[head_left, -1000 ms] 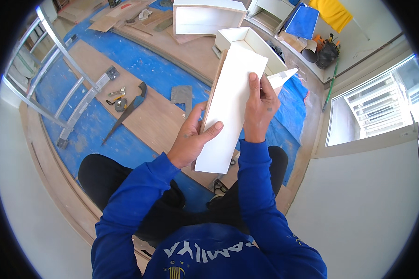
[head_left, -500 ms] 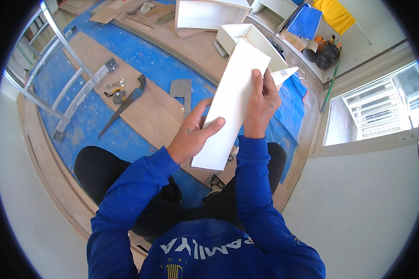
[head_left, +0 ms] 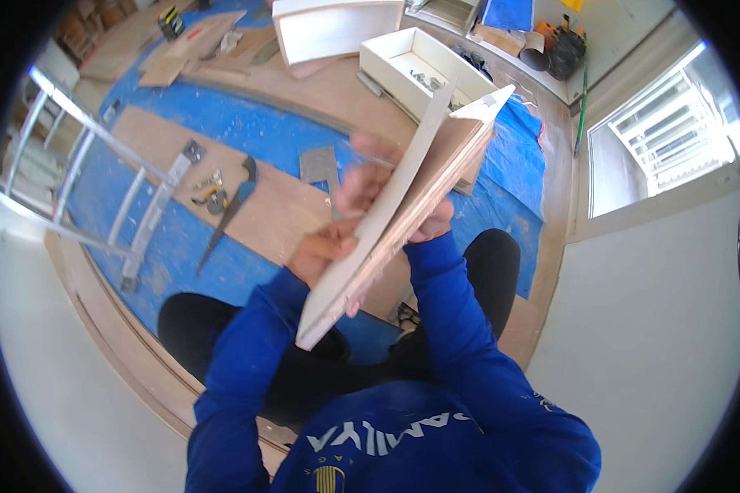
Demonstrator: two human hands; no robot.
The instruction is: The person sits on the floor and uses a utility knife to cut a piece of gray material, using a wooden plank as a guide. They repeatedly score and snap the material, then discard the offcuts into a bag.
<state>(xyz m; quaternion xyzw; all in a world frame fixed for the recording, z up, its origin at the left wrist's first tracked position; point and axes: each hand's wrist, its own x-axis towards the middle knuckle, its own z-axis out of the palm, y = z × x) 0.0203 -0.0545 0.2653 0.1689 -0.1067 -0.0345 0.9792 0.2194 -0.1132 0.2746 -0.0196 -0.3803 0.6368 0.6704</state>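
My left hand (head_left: 325,249) is closed round the lower half of a long white-faced board (head_left: 386,205), its thumb on the white side and fingertips showing past the opposite edge. The board is tilted up on edge over my lap. Brown wood with a rough layered edge (head_left: 415,222) runs along its right side; the two spread apart toward the top, and I cannot tell whether they are separate pieces. My right hand (head_left: 434,222) is at the right side, partly behind the wood. Blurred fingers show left of the board, apparently my right hand's.
White open boxes (head_left: 378,70) stand ahead, one with small metal pieces inside. A handsaw (head_left: 230,209), tape measure (head_left: 216,202) and grey plate (head_left: 318,167) lie left on a plywood strip (head_left: 279,222) over blue sheeting (head_left: 510,197). An aluminium ladder (head_left: 144,209) is far left; a window (head_left: 666,140) right.
The white board has turned from facing up to standing on edge, baring brown wood. My right hand has moved from its upper right edge to behind it. The view has shifted slightly.
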